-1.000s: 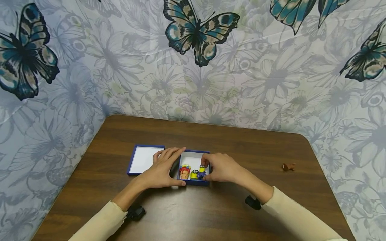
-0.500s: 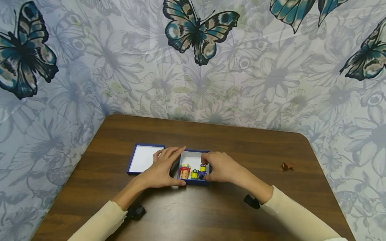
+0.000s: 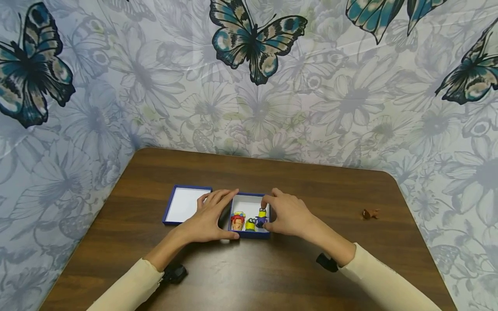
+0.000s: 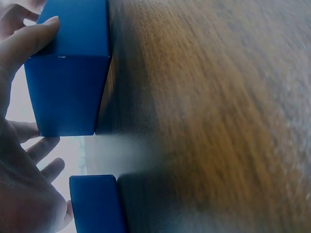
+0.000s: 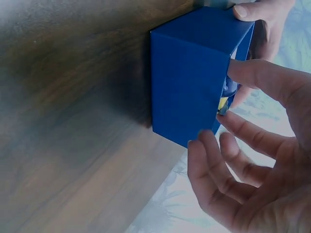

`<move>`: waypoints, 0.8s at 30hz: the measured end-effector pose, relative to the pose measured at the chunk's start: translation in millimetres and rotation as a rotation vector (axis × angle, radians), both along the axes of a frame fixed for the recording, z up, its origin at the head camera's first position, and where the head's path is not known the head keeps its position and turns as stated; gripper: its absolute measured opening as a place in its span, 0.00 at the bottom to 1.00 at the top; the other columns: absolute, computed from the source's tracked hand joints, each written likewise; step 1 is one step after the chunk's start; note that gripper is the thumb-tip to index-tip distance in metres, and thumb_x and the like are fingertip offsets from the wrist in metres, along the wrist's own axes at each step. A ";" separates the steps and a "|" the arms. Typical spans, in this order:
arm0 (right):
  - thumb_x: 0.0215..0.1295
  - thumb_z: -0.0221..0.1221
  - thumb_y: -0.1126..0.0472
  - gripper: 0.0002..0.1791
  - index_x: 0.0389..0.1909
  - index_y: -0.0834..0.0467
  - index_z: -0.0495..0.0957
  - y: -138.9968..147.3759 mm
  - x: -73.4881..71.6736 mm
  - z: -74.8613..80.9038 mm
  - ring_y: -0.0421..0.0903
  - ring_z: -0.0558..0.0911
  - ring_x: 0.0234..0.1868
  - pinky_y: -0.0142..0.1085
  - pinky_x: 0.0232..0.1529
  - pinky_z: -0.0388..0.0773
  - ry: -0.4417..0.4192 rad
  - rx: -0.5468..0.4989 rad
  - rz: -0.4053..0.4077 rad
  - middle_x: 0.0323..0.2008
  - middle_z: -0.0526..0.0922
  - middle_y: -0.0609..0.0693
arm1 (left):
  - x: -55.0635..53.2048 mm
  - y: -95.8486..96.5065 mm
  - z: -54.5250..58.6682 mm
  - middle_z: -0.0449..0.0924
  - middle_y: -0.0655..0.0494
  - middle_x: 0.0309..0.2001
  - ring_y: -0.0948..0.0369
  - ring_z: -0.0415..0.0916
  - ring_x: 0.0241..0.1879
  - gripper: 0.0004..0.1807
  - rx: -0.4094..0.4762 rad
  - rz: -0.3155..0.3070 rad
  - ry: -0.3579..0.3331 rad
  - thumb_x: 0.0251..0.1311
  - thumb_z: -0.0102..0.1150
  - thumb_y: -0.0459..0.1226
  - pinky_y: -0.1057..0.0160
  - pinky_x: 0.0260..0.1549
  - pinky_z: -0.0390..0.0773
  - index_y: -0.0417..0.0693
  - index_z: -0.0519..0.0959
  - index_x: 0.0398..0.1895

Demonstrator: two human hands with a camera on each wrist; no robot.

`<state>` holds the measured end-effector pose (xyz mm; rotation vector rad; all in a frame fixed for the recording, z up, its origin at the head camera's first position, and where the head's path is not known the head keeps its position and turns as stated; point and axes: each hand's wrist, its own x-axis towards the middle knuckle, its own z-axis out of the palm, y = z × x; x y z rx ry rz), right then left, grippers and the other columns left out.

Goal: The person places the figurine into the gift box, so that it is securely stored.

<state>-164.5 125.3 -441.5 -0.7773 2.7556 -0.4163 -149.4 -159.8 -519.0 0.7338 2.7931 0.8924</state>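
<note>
A person's right grip (image 3: 289,214) pinches a yellow-and-purple fig. (image 3: 262,218) at the R end of an open blue box (image 3: 253,235), as the left grip (image 3: 208,219) clasps the box's L side, thumb in front. From my remote seat I'd call it approx. midway: lid (image 3: 186,205) off and set alongside, red-topped fig. (image 3: 237,221) and short yellow fig. (image 3: 250,224) already inside; the held one isn't let go yet, and a brown piece (image 3: 370,214) lies well apart on the desk (image 3: 311,181). Held fig. looks small, near upright, w/ dark-rimmed eyes; can't tell if its feet touch the box floor.
</note>
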 end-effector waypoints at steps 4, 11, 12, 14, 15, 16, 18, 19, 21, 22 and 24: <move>0.56 0.79 0.45 0.26 0.54 0.46 0.84 1.0 -0.4 -2.6 0.43 0.77 0.31 0.38 0.28 0.72 -0.032 -0.003 -0.023 0.38 0.86 0.49 | -0.1 -0.2 0.1 0.59 0.51 0.82 0.47 0.52 0.83 0.69 0.002 0.000 -0.001 0.47 0.81 0.65 0.28 0.75 0.41 0.62 0.51 0.89; 0.54 0.80 0.46 0.25 0.52 0.45 0.84 2.1 -3.0 -7.3 0.43 0.77 0.30 0.38 0.28 0.73 -0.098 -0.030 -0.068 0.34 0.85 0.48 | -0.1 -0.1 -1.0 0.59 0.51 0.82 0.47 0.52 0.84 0.70 0.006 -0.001 -0.003 0.47 0.82 0.65 0.29 0.76 0.40 0.62 0.51 0.89; 0.54 0.81 0.46 0.25 0.51 0.45 0.84 2.7 -3.5 -8.5 0.43 0.78 0.30 0.38 0.29 0.73 -0.107 -0.034 -0.075 0.34 0.85 0.47 | -0.1 0.0 -1.3 0.59 0.51 0.82 0.47 0.52 0.84 0.70 0.005 -0.001 -0.003 0.47 0.81 0.65 0.29 0.76 0.40 0.62 0.51 0.89; 0.53 0.81 0.46 0.25 0.50 0.44 0.83 4.1 -4.3 -11.5 0.43 0.78 0.30 0.38 0.29 0.72 -0.133 -0.054 -0.090 0.35 0.85 0.46 | -0.4 0.1 -1.7 0.59 0.51 0.82 0.47 0.52 0.84 0.70 0.004 -0.001 -0.003 0.47 0.82 0.65 0.28 0.76 0.40 0.62 0.51 0.89; 0.53 0.81 0.46 0.25 0.50 0.44 0.83 4.9 -4.9 -13.0 0.43 0.78 0.30 0.38 0.30 0.72 -0.146 -0.064 -0.097 0.35 0.85 0.46 | -0.5 0.2 -1.9 0.59 0.51 0.82 0.47 0.52 0.83 0.70 0.004 -0.001 -0.002 0.47 0.82 0.65 0.28 0.76 0.40 0.62 0.51 0.89; 0.52 0.81 0.46 0.25 0.49 0.44 0.83 5.6 -5.5 -14.6 0.43 0.78 0.31 0.38 0.30 0.71 -0.159 -0.074 -0.104 0.35 0.85 0.45 | -0.6 0.2 -2.1 0.59 0.51 0.82 0.47 0.52 0.83 0.70 0.005 -0.001 -0.002 0.47 0.82 0.65 0.28 0.76 0.40 0.62 0.51 0.89; 0.52 0.81 0.46 0.25 0.49 0.44 0.83 6.8 -6.6 -17.3 0.43 0.78 0.31 0.38 0.31 0.71 -0.180 -0.094 -0.112 0.35 0.85 0.45 | -0.8 0.2 -2.5 0.59 0.51 0.82 0.47 0.52 0.83 0.70 0.006 -0.001 -0.003 0.47 0.81 0.65 0.28 0.76 0.40 0.63 0.50 0.89; 0.51 0.82 0.46 0.25 0.49 0.44 0.83 7.2 -6.9 -18.2 0.43 0.77 0.32 0.38 0.31 0.70 -0.189 -0.103 -0.115 0.35 0.85 0.45 | -0.8 0.2 -2.5 0.59 0.51 0.82 0.47 0.52 0.83 0.70 0.006 0.000 -0.004 0.47 0.81 0.65 0.28 0.76 0.40 0.64 0.50 0.89; 0.51 0.82 0.46 0.25 0.48 0.45 0.83 7.5 -8.0 -19.6 0.43 0.77 0.31 0.38 0.31 0.70 -0.202 -0.109 -0.118 0.34 0.84 0.44 | -0.8 0.2 -2.6 0.59 0.52 0.82 0.47 0.51 0.84 0.70 0.005 -0.001 -0.004 0.47 0.81 0.65 0.28 0.76 0.40 0.66 0.49 0.90; 0.51 0.82 0.46 0.25 0.48 0.45 0.83 7.5 -8.6 -20.0 0.43 0.77 0.31 0.38 0.31 0.70 -0.206 -0.109 -0.117 0.33 0.83 0.44 | -0.8 0.3 -2.5 0.59 0.52 0.82 0.47 0.51 0.84 0.70 0.005 -0.001 -0.004 0.47 0.81 0.65 0.29 0.76 0.40 0.68 0.48 0.90; 0.51 0.82 0.46 0.25 0.47 0.46 0.83 7.3 -9.5 -20.3 0.42 0.77 0.30 0.37 0.31 0.69 -0.210 -0.101 -0.114 0.31 0.82 0.42 | -0.8 0.4 -2.3 0.59 0.52 0.82 0.47 0.51 0.84 0.70 0.005 0.000 -0.005 0.47 0.81 0.65 0.29 0.76 0.40 0.69 0.48 0.89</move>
